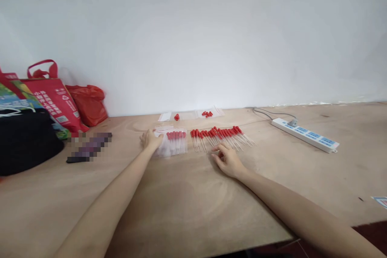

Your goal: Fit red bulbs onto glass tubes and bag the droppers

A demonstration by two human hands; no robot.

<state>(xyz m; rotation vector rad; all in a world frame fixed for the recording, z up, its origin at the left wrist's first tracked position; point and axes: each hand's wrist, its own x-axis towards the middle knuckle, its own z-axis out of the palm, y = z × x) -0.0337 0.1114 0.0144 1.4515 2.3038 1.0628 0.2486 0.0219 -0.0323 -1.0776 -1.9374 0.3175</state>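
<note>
My left hand (150, 141) is at the left edge of several clear zip bags (163, 150), its thumb and fingers closed on a bag's edge. Inside the bags lie droppers with red rubber bulbs (176, 135), side by side. To the right, a row of loose droppers (217, 132) lies on the table, red bulbs pointing away from me and pale thin tubes towards me. My right hand (229, 162) rests just in front of that row, fingers loosely bent and apart, with nothing seen in it. Its fingertips are close to the tube ends.
By the wall lie clear bags with loose red bulbs (207, 114) on them. A white power strip (305, 134) with a grey plug stands at the right. Red bags (90, 105), a black cloth item (27, 141) and a blurred-out dark object (89, 148) are at the left.
</note>
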